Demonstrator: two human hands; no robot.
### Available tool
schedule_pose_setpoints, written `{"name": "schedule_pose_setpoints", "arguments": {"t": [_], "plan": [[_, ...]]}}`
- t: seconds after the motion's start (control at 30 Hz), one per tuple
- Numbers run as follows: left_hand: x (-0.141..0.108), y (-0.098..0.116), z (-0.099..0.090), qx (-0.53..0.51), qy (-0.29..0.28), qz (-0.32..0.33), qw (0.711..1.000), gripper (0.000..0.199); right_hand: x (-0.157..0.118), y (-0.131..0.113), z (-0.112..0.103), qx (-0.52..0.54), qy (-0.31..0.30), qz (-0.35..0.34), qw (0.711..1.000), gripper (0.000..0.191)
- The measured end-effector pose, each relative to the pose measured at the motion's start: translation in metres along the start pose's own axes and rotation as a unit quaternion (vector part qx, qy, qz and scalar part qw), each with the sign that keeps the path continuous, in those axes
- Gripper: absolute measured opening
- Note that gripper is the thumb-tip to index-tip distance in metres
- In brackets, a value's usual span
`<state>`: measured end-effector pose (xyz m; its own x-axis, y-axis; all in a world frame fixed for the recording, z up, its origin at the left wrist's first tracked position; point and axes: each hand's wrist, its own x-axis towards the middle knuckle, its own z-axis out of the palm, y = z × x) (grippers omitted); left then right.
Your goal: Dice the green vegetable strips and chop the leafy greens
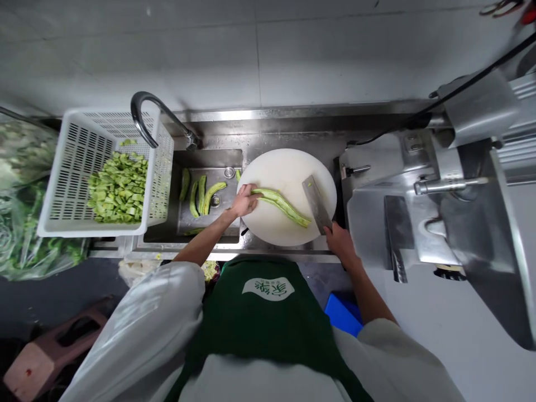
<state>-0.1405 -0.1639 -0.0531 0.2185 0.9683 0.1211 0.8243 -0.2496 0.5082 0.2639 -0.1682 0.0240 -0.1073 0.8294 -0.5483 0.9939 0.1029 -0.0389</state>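
Note:
My left hand (pixel 245 201) is closed around the left ends of long, pale green gourd strips (pixel 283 205), which look like halves split lengthwise. They lie across a round white cutting board (pixel 280 164), slanting down to the right. In my right hand (pixel 340 243) is the handle of a cleaver (pixel 317 204). Its broad blade rests over the right part of the board, apart from the strips, with a small green bit on it. More gourd pieces (pixel 201 194) lie in the metal sink (pixel 234 231) left of the board.
A white slotted basket (pixel 92 229) with chopped green pieces (pixel 119 190) stands at the sink's left side, under a curved tap (pixel 144 114). Bagged greens (pixel 42 234) are at far left. To the right sit a metal slicing machine (pixel 477 212) and another cleaver (pixel 398 223).

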Motion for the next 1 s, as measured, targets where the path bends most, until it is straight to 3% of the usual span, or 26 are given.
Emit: {"name": "schedule_pose_setpoints", "arguments": {"t": [0.07, 0.13, 0.23, 0.3, 0.4, 0.5, 0.67, 1.0], "plan": [[-0.011, 0.007, 0.003, -0.015, 0.067, -0.023, 0.997, 0.024, -0.001, -0.003, -0.014, -0.044, -0.008, 0.0, 0.999, 0.039], [-0.022, 0.017, 0.01, -0.031, 0.171, -0.076, 0.982, 0.018, -0.002, -0.01, -0.03, -0.087, -0.015, -0.014, 0.996, 0.041], [-0.034, 0.033, 0.027, -0.046, 0.288, -0.145, 0.945, 0.019, 0.001, -0.031, -0.055, -0.133, -0.015, -0.1, 0.986, 0.041], [-0.037, 0.041, 0.039, -0.049, 0.316, -0.17, 0.932, 0.021, 0.003, -0.05, -0.068, -0.16, -0.009, -0.176, 0.971, 0.037], [-0.035, 0.045, 0.052, -0.043, 0.309, -0.197, 0.929, 0.022, 0.006, -0.081, -0.082, -0.198, -0.015, -0.258, 0.946, 0.034], [-0.03, 0.041, 0.06, -0.029, 0.261, -0.213, 0.941, 0.021, 0.01, -0.102, -0.09, -0.227, -0.038, -0.286, 0.93, 0.037], [-0.025, 0.032, 0.063, 0.009, 0.184, -0.229, 0.956, 0.021, 0.013, -0.115, -0.095, -0.257, -0.066, -0.279, 0.923, 0.039], [-0.022, 0.032, 0.062, 0.016, 0.142, -0.23, 0.963, 0.031, 0.001, -0.154, -0.111, -0.244, -0.092, -0.258, 0.93, 0.037]]}}
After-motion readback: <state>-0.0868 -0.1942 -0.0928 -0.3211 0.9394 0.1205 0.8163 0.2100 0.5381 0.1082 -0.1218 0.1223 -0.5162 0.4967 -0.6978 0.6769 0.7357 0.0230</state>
